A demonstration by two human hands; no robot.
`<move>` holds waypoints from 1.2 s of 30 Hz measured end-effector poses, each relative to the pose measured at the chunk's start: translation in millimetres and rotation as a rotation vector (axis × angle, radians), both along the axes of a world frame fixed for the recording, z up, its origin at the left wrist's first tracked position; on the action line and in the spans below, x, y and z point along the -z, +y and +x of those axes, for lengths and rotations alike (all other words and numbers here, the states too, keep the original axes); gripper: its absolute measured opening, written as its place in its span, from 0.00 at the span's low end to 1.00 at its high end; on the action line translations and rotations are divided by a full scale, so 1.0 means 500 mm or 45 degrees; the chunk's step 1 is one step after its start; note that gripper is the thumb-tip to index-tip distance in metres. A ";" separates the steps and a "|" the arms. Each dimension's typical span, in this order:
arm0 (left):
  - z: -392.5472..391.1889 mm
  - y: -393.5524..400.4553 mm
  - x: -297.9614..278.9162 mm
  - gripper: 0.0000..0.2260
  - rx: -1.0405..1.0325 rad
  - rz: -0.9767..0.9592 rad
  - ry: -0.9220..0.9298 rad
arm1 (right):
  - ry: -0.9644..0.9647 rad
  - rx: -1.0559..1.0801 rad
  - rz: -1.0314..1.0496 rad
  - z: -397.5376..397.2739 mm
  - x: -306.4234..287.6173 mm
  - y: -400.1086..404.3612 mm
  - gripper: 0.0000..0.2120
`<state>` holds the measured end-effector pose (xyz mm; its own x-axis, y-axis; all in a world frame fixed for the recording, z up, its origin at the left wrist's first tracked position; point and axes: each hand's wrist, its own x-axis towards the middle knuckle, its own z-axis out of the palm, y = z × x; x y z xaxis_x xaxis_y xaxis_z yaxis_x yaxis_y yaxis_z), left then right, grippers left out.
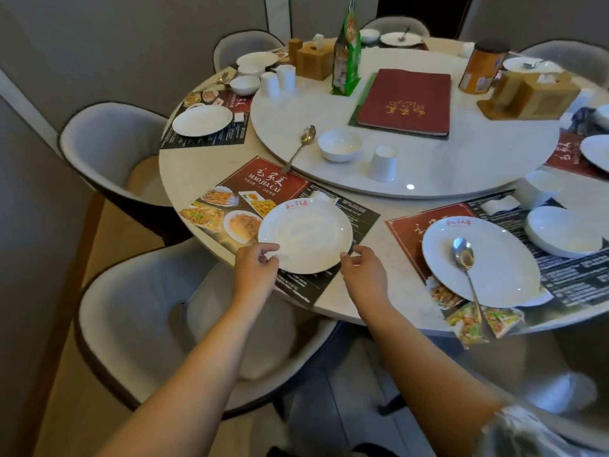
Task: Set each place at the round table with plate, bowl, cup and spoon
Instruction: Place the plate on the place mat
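left hand [255, 268] fingers [268, 249] curl on the near rim of the white plate [306, 235]; right hand [364, 270] fingers pinch its right edge. the plate lies on a placemat [250, 189] on the surface [379, 285]. spoon [301, 145], bowl [339, 145] and upturned cup [382, 163] sit beyond on the turntable [461, 166].

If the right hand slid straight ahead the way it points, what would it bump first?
Probably the plate: the right hand already sits at its near edge, fingers aimed up and left across it. Whether they touch yet is unclear.

Grey padded chairs [131, 311] ring a pale marble round table [184, 179] before grey walls [99, 37], over a tan wood floor [66, 374].
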<state>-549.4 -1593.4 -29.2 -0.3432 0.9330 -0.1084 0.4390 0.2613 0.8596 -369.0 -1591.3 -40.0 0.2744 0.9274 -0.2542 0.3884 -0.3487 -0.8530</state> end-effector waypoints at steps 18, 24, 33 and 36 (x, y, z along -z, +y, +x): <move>-0.117 0.176 0.060 0.19 0.038 -0.234 0.110 | -0.079 0.197 -0.166 -0.062 0.028 0.164 0.07; -0.215 0.321 0.041 0.22 0.014 -0.273 0.112 | 0.110 -0.060 -0.372 -0.144 0.005 0.233 0.02; -0.287 0.421 0.047 0.24 0.099 -0.260 0.135 | 0.218 -0.025 -0.473 -0.235 0.010 0.260 0.08; -0.314 0.438 0.051 0.24 0.167 -0.255 0.168 | 0.211 0.014 -0.467 -0.265 0.016 0.259 0.07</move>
<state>-706.3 -1374.6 -54.6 -0.2443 0.9348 -0.2578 0.5854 0.3541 0.7293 -501.6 -1462.0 -48.2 0.2113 0.7640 -0.6096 0.2502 -0.6452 -0.7219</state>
